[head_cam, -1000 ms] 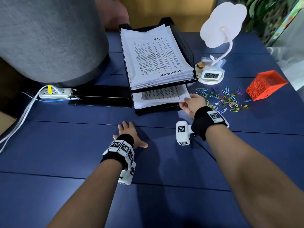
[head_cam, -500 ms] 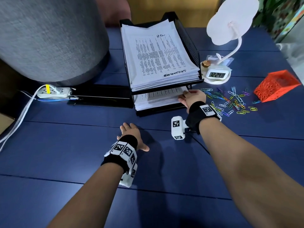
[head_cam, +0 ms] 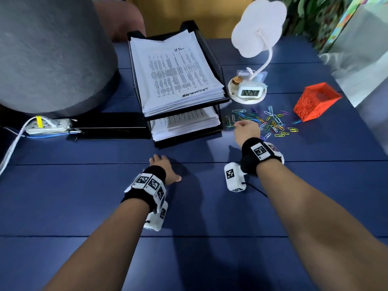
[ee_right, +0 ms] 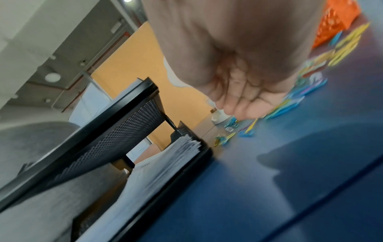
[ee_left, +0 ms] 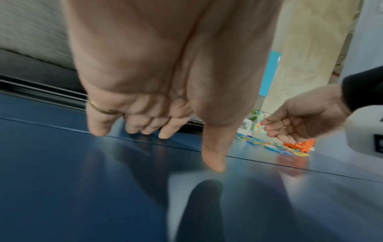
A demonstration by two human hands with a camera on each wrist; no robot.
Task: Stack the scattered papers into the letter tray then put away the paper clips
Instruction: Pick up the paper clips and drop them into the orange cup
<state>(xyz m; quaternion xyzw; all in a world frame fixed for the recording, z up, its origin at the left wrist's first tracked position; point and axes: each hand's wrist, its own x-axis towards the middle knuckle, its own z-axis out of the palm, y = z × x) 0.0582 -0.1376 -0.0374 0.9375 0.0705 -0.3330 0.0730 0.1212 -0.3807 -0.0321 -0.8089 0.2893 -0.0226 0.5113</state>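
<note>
Hovering over the clips (head_cam: 265, 121) right of the tray (head_cam: 218, 68), the right hand (head_cam: 246, 131) holds nothing, fingers loose; papers (head_cam: 174, 70) fill both tiers, and the left hand (head_cam: 165, 170) lies flat before the tray. Left wrist: fingertips (ee_left: 213, 163) spread on the table (ee_left: 82, 188). Right wrist: relaxed fingers (ee_right: 242, 109) above blurred clips.

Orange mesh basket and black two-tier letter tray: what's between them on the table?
Head view: scattered coloured paper clips between orange mesh basket and black two-tier letter tray, with the right hand over the clips' near edge.
</note>
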